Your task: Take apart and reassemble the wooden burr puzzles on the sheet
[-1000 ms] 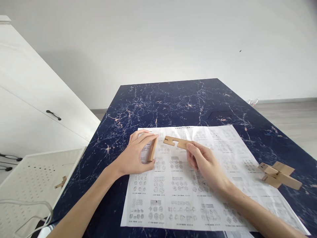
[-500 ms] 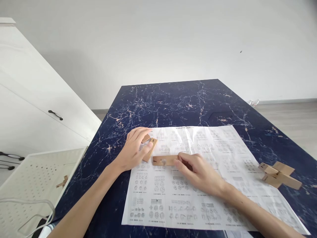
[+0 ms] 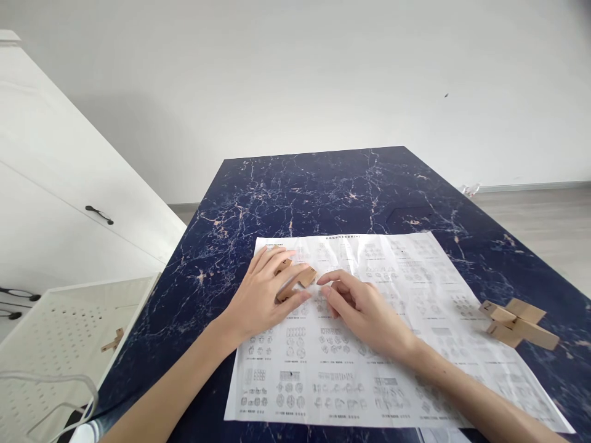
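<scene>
My left hand (image 3: 263, 294) lies over several notched wooden puzzle pieces, its fingers stretched and spread. Between its thumb and index finger one wooden piece (image 3: 287, 289) shows in part, and another piece (image 3: 308, 276) pokes out past the index fingertip. A numbered piece (image 3: 283, 266) is partly covered by the upper fingers. Just right of these, my right hand (image 3: 355, 303) has its index finger and thumb slightly apart, the other fingers curled, and nothing visible in them. Under both hands lies a creased printed sheet (image 3: 351, 369) of small diagrams.
Several interlocked wooden pieces (image 3: 519, 323) rest at the sheet's right edge. The dark blue marbled table (image 3: 314, 191) stands before a white wall. At left are a white cabinet (image 3: 55, 160) and a perforated white surface (image 3: 41, 332) with a small wooden piece (image 3: 112, 340) and a cable.
The long piece held by my right hand has come up against the others at my left hand, and my right hand has released it. My left hand has shifted right and spread over the pieces.
</scene>
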### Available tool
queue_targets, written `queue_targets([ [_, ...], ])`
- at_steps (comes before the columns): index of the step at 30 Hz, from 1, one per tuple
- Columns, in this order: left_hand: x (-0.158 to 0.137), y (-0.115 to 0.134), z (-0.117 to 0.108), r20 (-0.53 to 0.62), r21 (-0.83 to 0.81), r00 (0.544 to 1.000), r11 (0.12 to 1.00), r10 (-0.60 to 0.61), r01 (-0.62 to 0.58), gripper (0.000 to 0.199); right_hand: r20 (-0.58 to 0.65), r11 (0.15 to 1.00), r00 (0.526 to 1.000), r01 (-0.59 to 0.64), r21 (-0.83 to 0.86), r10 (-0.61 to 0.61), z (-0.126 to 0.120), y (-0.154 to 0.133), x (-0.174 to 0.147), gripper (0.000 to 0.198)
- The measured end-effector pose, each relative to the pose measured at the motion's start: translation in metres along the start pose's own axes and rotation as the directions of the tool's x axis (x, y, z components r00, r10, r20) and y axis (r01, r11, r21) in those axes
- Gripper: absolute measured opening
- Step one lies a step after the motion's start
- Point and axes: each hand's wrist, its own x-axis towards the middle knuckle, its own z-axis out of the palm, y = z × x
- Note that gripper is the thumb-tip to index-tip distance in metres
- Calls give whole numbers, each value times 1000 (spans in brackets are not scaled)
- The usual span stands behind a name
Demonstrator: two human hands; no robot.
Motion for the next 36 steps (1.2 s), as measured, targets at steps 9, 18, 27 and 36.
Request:
queue_targets([
  [9, -3, -24, -11, 113, -27, 994, 1000, -6, 9, 37, 12, 1000, 1000, -15, -19, 15, 0, 0, -1, 21],
  [18, -3, -36, -10, 13, 12, 971, 971, -240, 240, 88, 16, 999, 999, 31, -44, -31, 0, 2, -1, 24],
  [27, -4, -60, -15, 106, -98, 955, 953, -277, 287, 93, 35, 994, 996, 83, -66, -81, -3, -2, 0, 23],
  [36, 0, -47, -14, -17, 6, 990, 990, -143, 143, 83, -64, 718, 929, 235, -655, -363, -75, 4, -81, 26],
])
